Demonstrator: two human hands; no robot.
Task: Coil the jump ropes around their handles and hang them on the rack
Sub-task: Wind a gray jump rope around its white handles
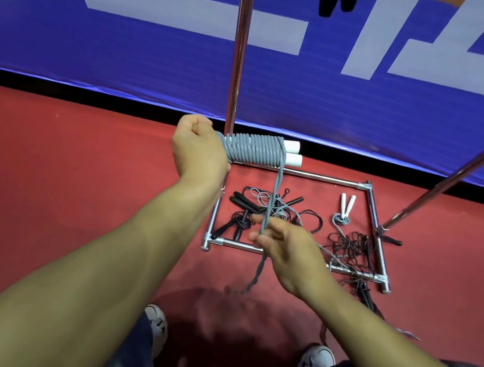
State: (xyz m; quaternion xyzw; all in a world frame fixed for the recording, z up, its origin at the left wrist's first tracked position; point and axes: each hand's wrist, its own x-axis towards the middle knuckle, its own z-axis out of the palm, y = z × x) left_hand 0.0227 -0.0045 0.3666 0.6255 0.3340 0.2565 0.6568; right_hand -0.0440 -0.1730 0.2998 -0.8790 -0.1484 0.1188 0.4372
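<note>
Handles (293, 152) sit clenched in your left hand (198, 148) as a steady core; your right hand (284, 250) pinches the grey rope (273, 194) to feed wraps.

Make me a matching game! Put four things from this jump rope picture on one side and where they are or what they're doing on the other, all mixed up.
Things:
1. left hand
2. right hand
3. white-handled rope
4. black handles

Places or states:
A. lying alone on the red floor, inside the rack base
B. pinching the loose grey rope tail
C. in a tangled pile on the floor
D. gripping the coiled grey bundle

Pairs: 1-D, 2-B, 3-A, 4-C
</note>
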